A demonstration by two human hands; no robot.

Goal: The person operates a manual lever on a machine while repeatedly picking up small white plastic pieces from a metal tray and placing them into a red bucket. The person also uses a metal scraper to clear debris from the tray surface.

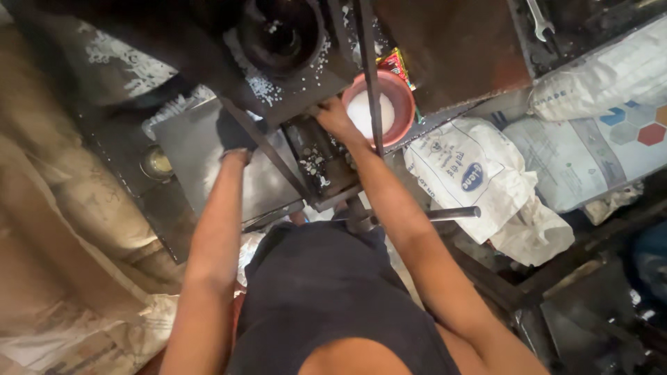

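Dark cloth of the person's shirt [326, 298] filled the bottom of the view, and both bare forearms stretched forward from it to a black metal machine [278, 62]. Beyond the shirt a steel lever [451, 212] stuck out to the right.

Farther on, the left hand [235, 133], in a dark glove, pressed against the edge of a flat grey plate [194, 153] under the machine; if its fingers were curled or flat I cannot tell, because a slanted bar crossed it. The right hand [333, 117] was closed on the lower edge of the machine block, just beside a red bowl [406, 104] that held white granules. More white granules [260, 87] lay scattered on the machine around its round opening [281, 31].

As I judge, the person was steadying or adjusting the block, and any further move would need a firm grip from both hands.

Farthest away, printed white sacks [472, 173] lay at the right and a spanner [538, 21] near the top edge. What the right fingertips touched was hidden.
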